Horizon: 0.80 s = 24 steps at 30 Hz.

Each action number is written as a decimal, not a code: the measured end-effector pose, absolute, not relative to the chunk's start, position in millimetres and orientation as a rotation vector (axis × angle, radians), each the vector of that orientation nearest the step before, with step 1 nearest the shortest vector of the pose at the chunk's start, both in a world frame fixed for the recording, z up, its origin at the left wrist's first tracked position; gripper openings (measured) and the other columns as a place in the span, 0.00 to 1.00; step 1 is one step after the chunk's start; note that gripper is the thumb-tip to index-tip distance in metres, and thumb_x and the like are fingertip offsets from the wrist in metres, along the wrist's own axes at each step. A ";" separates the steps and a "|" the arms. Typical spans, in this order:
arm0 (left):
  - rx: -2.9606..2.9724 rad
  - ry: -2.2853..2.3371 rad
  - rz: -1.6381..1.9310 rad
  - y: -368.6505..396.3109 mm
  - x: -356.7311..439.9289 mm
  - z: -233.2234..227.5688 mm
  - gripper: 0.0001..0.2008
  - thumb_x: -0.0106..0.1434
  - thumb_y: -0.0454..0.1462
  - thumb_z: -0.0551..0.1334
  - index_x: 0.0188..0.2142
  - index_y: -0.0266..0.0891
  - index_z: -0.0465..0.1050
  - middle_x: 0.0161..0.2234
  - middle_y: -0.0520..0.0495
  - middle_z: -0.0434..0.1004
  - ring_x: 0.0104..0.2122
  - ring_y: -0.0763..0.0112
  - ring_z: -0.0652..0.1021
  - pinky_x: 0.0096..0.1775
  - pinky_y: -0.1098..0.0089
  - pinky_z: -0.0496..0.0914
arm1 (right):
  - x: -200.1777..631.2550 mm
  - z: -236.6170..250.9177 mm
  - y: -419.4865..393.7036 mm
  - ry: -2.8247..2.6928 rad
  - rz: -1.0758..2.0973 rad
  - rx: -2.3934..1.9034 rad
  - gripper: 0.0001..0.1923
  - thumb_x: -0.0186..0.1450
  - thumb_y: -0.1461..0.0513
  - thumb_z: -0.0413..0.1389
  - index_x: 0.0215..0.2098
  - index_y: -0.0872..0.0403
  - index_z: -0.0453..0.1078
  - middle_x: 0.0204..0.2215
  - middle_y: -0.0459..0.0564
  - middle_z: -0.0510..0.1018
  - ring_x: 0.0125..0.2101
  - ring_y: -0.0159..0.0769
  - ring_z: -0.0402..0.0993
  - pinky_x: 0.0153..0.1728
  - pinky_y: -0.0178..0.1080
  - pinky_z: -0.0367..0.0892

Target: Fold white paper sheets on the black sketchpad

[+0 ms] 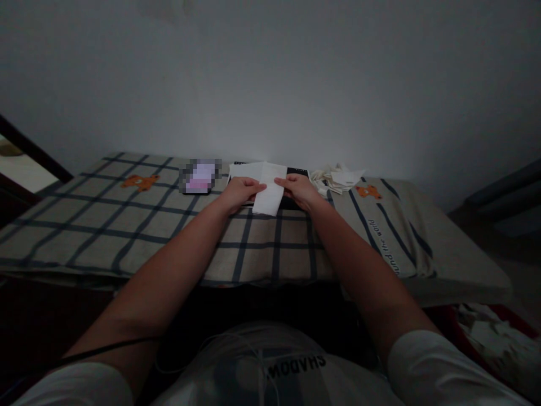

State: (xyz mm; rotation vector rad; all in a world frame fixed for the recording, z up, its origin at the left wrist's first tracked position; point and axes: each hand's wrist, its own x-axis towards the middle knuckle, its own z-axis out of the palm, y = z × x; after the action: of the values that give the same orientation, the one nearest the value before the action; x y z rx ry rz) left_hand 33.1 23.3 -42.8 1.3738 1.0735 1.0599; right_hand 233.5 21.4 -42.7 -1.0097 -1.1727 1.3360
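Fingers of left hand (242,190) and right hand (298,189) pinch white paper (267,197) at its side edges.

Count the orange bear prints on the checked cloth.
2. One bear print lies left of the left hand; the other bear print lies right of the right hand. Arms or papers may hide more.

Pixelated patch (200,176) at 10 o'clock of left hand (240,190): contents unreadable. Dark book (296,171) mostly hidden under paper sheet (270,192). Shirt lettering cut off.
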 end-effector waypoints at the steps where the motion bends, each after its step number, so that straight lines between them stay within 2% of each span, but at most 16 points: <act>1: 1.377 1.069 1.058 23.0 33.0 -42.4 0.16 0.46 0.45 0.76 0.25 0.36 0.78 0.21 0.49 0.74 0.21 0.76 0.69 0.25 0.72 0.61 | 233.5 -42.0 20.9 -1.168 1.345 -1.005 0.13 0.53 0.58 0.72 0.26 0.55 0.73 0.28 0.46 0.80 0.30 0.29 0.74 0.35 0.33 0.73; 7: 1.364 1.047 1.043 19.5 32.4 -37.8 0.15 0.48 0.44 0.76 0.24 0.36 0.76 0.20 0.50 0.72 0.20 0.76 0.67 0.25 0.72 0.60 | 235.2 -38.7 19.7 -1.157 1.391 -0.977 0.13 0.58 0.56 0.70 0.27 0.55 0.75 0.29 0.49 0.81 0.30 0.30 0.75 0.35 0.35 0.75; 18: 1.365 1.054 1.061 20.4 32.7 -38.1 0.13 0.48 0.41 0.76 0.23 0.36 0.76 0.19 0.51 0.72 0.19 0.78 0.67 0.23 0.73 0.58 | 232.9 -36.6 17.9 -1.092 1.386 -0.976 0.10 0.59 0.58 0.69 0.30 0.56 0.77 0.31 0.50 0.83 0.32 0.30 0.77 0.39 0.35 0.74; 24: 1.358 1.074 1.006 16.9 33.1 -34.3 0.15 0.48 0.43 0.76 0.22 0.37 0.74 0.16 0.53 0.66 0.17 0.79 0.63 0.22 0.73 0.54 | 234.1 -37.0 19.4 -1.077 1.315 -0.953 0.10 0.56 0.59 0.70 0.32 0.54 0.77 0.32 0.46 0.83 0.32 0.29 0.77 0.39 0.34 0.73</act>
State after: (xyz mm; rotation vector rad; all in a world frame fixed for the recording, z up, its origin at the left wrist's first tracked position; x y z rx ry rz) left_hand 33.1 16.9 -34.3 1.3575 1.0744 1.0063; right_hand 234.1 19.4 -37.0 -0.9528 -1.0770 1.3151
